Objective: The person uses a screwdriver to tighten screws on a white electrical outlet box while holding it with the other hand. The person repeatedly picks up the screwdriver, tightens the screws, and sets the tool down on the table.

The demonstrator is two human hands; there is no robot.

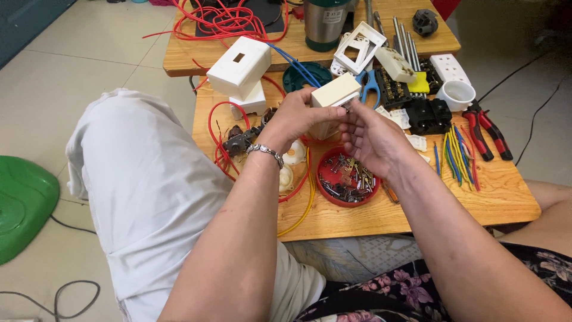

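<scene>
I see my left hand [296,116] wrapped around a cream plastic box [334,98], its grip closed on the box from the left side and holding it up above the wooden bench [417,209]. My right hand [369,137] sits just right of the box with the palm turned toward me and the fingers [351,110] touching the box's near right corner; its grip is loosely curled, and I cannot tell whether it pinches anything small there. A metal bracelet [266,151] circles my left wrist.

Directly below my hands lies a round red lid [347,177] full of small screws and metal bits. Left of it, red wire [221,137] loops across the bench beside a dark socket insert [238,142], and a yellow wire [305,203] curves toward the near edge. A larger white box [239,67] with a rectangular slot stands tilted behind my left hand. To the right lie short coloured wire pieces [456,156], red-handled pliers [487,132], a black terminal block [428,115], a white round cup [457,94] and a white socket plate [448,67]. Blue-handled cutters [370,88] lie just behind the cream box. A steel flask [325,22] stands at the far side, near a tangle of red cable [226,21]. A green plastic stool [21,203] rests on the tiled floor at my left
</scene>
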